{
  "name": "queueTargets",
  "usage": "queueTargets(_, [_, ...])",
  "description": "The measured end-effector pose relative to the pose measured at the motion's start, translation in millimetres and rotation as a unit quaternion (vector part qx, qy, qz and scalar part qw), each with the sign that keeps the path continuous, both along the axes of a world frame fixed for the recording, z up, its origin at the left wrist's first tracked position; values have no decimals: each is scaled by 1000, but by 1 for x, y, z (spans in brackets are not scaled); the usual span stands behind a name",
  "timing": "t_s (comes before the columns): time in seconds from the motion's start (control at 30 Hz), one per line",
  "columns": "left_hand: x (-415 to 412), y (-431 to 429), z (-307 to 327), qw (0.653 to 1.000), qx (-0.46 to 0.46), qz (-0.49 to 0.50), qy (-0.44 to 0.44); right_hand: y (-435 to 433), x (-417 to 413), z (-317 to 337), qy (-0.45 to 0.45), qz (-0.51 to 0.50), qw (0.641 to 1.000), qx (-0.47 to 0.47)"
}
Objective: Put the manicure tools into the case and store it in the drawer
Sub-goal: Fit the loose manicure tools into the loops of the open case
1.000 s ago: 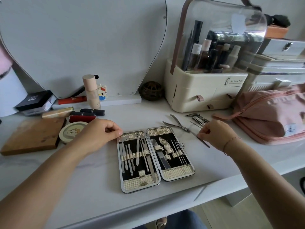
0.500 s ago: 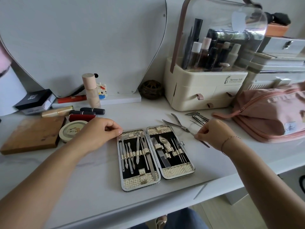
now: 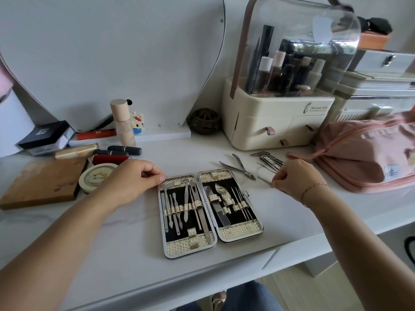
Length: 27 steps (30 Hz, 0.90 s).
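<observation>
The manicure case [image 3: 240, 233] lies open and flat on the white desk, several steel tools strapped into both halves. My left hand [image 3: 134, 178] is curled, fingertips touching the case's top left corner. My right hand [image 3: 292, 177] sits to the right of the case, pinching a thin steel tool [image 3: 263, 180] whose tip pokes out to the left. Cuticle nippers [image 3: 238, 168] lie loose just behind the case. A small pile of clippers and other loose tools [image 3: 269, 160] lies behind my right hand.
A cream cosmetic organiser with small drawers [image 3: 278, 129] stands behind. A pink pouch [image 3: 368, 153] lies right. Lipsticks [image 3: 116, 153], a round tin [image 3: 94, 176], a wooden board [image 3: 42, 180] and a bottle [image 3: 123, 122] crowd the left. A mirror [image 3: 112, 52] leans on the wall.
My right hand has slid slightly left and toward the case with the thin tool pinched. My left hand has stayed at the case's corner.
</observation>
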<state>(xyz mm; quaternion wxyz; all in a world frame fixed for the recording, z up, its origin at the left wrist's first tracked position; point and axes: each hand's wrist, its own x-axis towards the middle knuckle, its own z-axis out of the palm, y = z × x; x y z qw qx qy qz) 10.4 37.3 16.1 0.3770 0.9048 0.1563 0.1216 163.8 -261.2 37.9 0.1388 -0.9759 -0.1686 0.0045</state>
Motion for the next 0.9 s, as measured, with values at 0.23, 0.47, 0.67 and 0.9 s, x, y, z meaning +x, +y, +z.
queueTargets(0.23, [0, 1, 1, 1000, -3, -1, 1, -6, 6, -2, 51, 44, 998, 1])
queueTargets(0.47, [0, 2, 0, 1000, 0, -9, 2, 5, -12, 16, 161, 67, 932, 317])
queueTargets(0.67, [2, 4, 0, 1000, 12, -15, 10, 66, -53, 26, 348, 188, 825, 405])
queueTargets(0.9, [1, 2, 1, 1000, 22, -9, 19, 127, -66, 16, 358, 210, 833, 365])
